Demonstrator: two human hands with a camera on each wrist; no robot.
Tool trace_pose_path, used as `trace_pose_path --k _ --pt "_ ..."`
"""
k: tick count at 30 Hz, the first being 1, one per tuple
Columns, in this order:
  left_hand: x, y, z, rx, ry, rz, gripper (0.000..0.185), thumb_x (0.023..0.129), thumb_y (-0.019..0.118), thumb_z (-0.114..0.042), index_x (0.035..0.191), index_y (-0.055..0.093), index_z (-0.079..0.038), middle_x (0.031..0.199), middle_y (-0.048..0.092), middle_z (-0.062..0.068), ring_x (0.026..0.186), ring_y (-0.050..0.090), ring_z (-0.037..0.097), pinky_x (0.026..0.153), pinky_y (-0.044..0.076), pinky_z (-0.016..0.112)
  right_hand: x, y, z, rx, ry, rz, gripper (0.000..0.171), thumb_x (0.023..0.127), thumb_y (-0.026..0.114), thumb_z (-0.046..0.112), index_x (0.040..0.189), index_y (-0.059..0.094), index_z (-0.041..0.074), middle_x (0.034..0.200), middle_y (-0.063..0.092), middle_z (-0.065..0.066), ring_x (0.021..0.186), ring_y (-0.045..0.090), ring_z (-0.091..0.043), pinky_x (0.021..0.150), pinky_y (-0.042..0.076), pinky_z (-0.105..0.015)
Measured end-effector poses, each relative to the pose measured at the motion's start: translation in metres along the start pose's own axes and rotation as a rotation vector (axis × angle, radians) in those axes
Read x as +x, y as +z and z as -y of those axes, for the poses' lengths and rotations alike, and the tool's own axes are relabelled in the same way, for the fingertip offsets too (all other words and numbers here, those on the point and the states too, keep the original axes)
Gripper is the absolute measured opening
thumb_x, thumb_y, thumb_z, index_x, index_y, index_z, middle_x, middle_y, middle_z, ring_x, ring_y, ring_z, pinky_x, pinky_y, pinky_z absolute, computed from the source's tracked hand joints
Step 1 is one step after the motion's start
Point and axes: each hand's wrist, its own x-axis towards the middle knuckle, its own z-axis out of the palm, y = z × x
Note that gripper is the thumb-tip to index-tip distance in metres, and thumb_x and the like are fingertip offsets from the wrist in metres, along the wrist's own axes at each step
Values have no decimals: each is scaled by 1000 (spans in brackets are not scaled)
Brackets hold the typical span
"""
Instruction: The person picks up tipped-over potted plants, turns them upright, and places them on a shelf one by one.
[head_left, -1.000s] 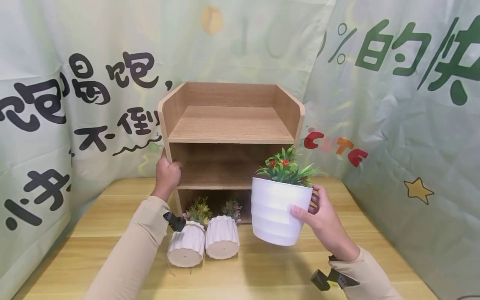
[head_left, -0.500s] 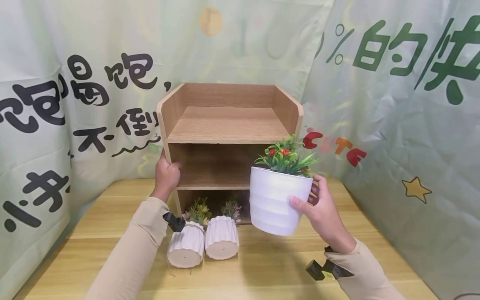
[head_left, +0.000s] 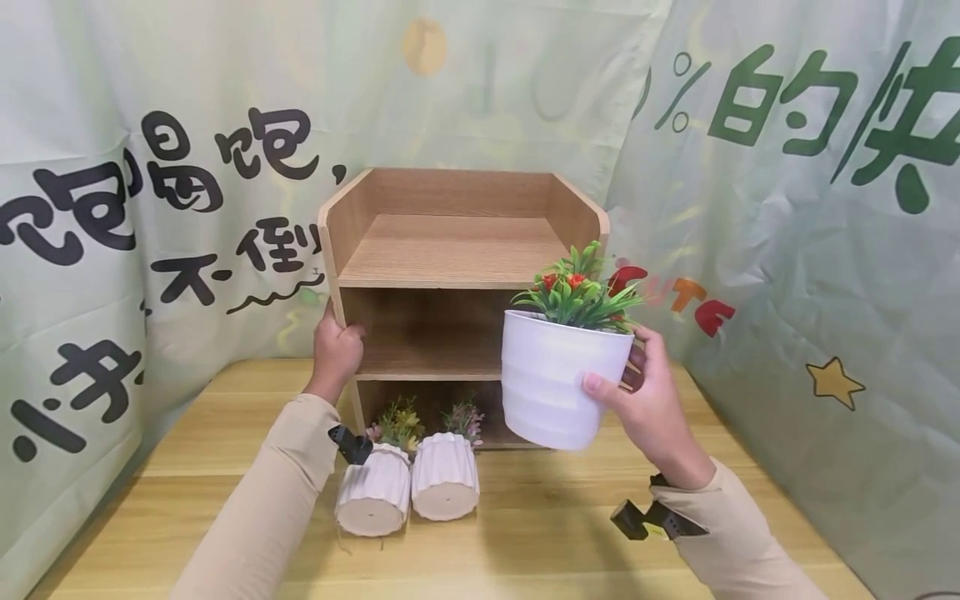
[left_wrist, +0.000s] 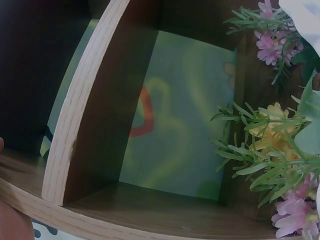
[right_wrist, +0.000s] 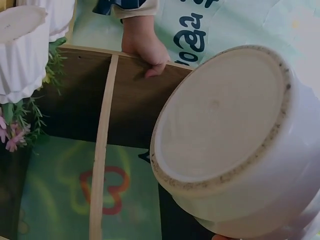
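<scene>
In the head view, a white pot (head_left: 555,383) is held by the right hand (head_left: 652,408) at the pot's right side, with the thumb laid on the front and the fingers set round the far side near the rim. The pot is held raised off the worktop (head_left: 210,467), slightly tilted, in front of the right part of a wooden shelf unit (head_left: 461,246). The pot is filled with a green plant (head_left: 588,304) bearing red flowers. In the right wrist view, the pot's pale underside is turned toward the camera, and dark specks are seen along its edge.

The left side panel of the shelf unit is gripped by the left hand (head_left: 337,354) at the height of the middle compartment; the thumb is seen at the inner side, while the other fingers are mostly hidden.

On the worktop, two small fluted pots, the left small pot (head_left: 375,492) and the right small pot (head_left: 446,475), are laid side by side with their bases facing the person. Their sprigs are pointed toward the bottom compartment. In the left wrist view, yellow and pink flowers (left_wrist: 295,220) are shown beside the compartments. The whole setting is enclosed by printed cloth (head_left: 480,100).
</scene>
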Motion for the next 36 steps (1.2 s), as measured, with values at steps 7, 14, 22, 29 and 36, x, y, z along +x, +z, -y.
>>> trace_pose_path --k 7,14,22,29,36 --pt "0 0 -2 6 -3 1 62 80 46 0 141 40 0 128 54 29 120 49 39 104 35 50 5 0 6 2 -37 -14 71 83 67 7 140 26 3 123 51 -21 99 60 -26 75 54 -25" --pt "0 0 0 -1 -13 13 64 80 45 -1 143 39 -2 130 53 28 121 48 40 105 34 50 12 -1 13 22 -90 -46 72 80 68 3 139 27 1 122 51 -21 97 61 -17 76 54 -22" --pt "0 0 -1 8 -13 10 63 80 45 -1 143 39 -1 129 53 29 120 48 40 104 35 50 19 0 20 35 -111 -70 71 79 68 2 138 28 2 122 51 -21 98 60 -17 78 52 -20" --pt "-1 0 0 8 -13 8 63 80 45 -1 142 39 -1 129 53 29 120 48 40 104 35 51 24 -1 26 22 -144 -77 70 78 68 2 137 30 4 121 52 -18 98 60 -20 79 53 -20" --pt "0 0 1 7 -12 3 63 79 46 -1 141 41 -1 126 55 30 118 49 40 103 35 50 31 -1 34 56 -168 -98 69 78 68 0 136 31 5 121 52 -16 98 60 -21 78 53 -20"
